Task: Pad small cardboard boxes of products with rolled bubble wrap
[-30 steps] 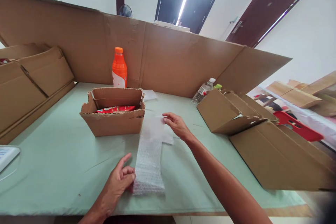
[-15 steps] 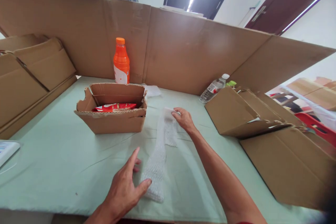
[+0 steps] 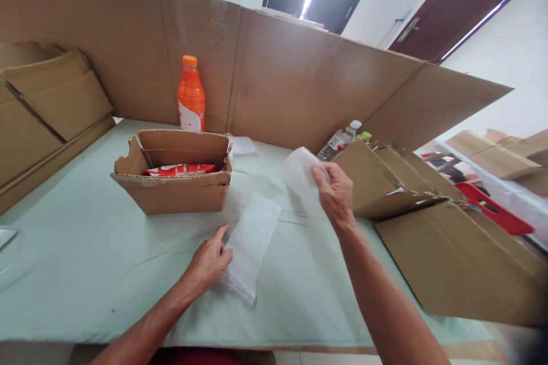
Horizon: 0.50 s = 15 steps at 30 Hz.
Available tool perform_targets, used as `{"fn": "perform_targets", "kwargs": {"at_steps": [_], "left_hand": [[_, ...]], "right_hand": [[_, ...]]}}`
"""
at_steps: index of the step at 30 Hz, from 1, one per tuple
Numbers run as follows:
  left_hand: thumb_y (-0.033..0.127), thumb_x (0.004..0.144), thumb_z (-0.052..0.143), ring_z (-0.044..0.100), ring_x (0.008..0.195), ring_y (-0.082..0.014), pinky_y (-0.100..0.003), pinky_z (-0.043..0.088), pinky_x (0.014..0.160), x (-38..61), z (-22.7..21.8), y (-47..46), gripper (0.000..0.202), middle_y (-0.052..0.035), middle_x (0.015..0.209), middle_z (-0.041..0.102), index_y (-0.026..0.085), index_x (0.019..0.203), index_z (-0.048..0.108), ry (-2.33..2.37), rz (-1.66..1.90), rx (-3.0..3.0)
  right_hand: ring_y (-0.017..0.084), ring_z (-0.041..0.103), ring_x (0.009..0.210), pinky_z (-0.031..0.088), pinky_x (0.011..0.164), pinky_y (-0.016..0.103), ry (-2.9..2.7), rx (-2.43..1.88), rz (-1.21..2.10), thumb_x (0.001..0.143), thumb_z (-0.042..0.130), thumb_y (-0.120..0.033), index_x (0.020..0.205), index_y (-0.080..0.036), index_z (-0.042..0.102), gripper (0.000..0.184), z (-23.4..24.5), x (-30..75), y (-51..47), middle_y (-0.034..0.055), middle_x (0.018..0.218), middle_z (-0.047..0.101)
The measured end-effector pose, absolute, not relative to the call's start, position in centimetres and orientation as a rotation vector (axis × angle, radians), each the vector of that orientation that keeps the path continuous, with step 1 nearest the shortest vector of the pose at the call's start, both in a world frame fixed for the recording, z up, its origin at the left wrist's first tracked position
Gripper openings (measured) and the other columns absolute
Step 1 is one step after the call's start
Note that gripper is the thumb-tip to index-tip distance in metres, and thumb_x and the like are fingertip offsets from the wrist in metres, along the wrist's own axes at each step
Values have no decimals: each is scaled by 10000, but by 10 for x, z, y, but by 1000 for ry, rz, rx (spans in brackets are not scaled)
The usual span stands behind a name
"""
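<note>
A strip of bubble wrap (image 3: 256,239) lies slantwise on the green-covered table in front of me. My left hand (image 3: 210,258) is at its left edge, index finger and thumb apart, the other fingers partly hidden; whether it touches the wrap is hard to tell. My right hand (image 3: 336,191) pinches a smaller folded piece of bubble wrap (image 3: 301,170) between thumb and fingers, raised above the table. Left of the strip stands an open cardboard box (image 3: 184,197) with a red packet (image 3: 180,169) inside.
Behind the box stands an orange bottle (image 3: 191,94). A clear plastic bottle (image 3: 338,142) leans at the back right beside cardboard boxes (image 3: 462,256). More cardboard (image 3: 60,91) stands at left, and a tall cardboard panel (image 3: 291,80) closes the back. Another clear wrap piece (image 3: 242,146) lies behind the box.
My right hand has lifted the smaller bubble wrap piece up and to the right, apart from the longer strip. The strip now lies flatter and wider. My left hand has moved forward beside it.
</note>
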<state>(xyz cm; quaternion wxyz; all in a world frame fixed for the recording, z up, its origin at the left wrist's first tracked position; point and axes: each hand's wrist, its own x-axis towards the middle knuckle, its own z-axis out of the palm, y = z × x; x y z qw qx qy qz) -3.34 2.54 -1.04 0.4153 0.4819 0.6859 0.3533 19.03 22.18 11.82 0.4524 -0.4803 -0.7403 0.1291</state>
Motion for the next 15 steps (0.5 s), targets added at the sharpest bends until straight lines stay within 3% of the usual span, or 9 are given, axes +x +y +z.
{"fn": "perform_targets", "kwargs": {"at_steps": [4,6,9,12,15], "left_hand": [[196,797,500,505,567,-146,-259,381,567,-33,-8,22,597,39,651,587,133,1391,525,1723,898,1254],[220,808,514,569,664,-161,-285,443,643,-36,-3,14,596,-32,876,679,150,1399,518,1741,917,1279],[220,821,512,627,905,-219,-360,498,828,-40,4,2,567,-111,1210,650,185,1387,532,1784,999,1441],[187,819,499,609,1090,-271,-430,489,958,-42,6,-3,551,-122,1249,647,184,1369,545,1777,1047,1627],[182,818,499,606,1132,-294,-469,480,998,-42,2,-4,545,-137,1224,665,154,1360,547,1778,1021,1685]], "right_hand": [[253,679,947,514,855,361,-2049,-1045,636,927,524,-485,970,-244,711,308,96,175,181,50,994,748],[270,677,1053,502,940,403,-2195,-956,792,950,512,-473,985,-257,733,311,80,174,162,64,1100,752],[292,653,1144,456,1023,483,-2387,-864,922,960,507,-471,999,-291,757,311,60,180,139,58,1187,739],[289,660,1140,461,1025,502,-2346,-965,909,995,427,-472,995,-298,756,373,53,190,128,57,1157,750],[265,677,1108,525,955,431,-2306,-1177,766,993,432,-433,1014,-274,740,347,52,195,131,66,1129,754]]}}
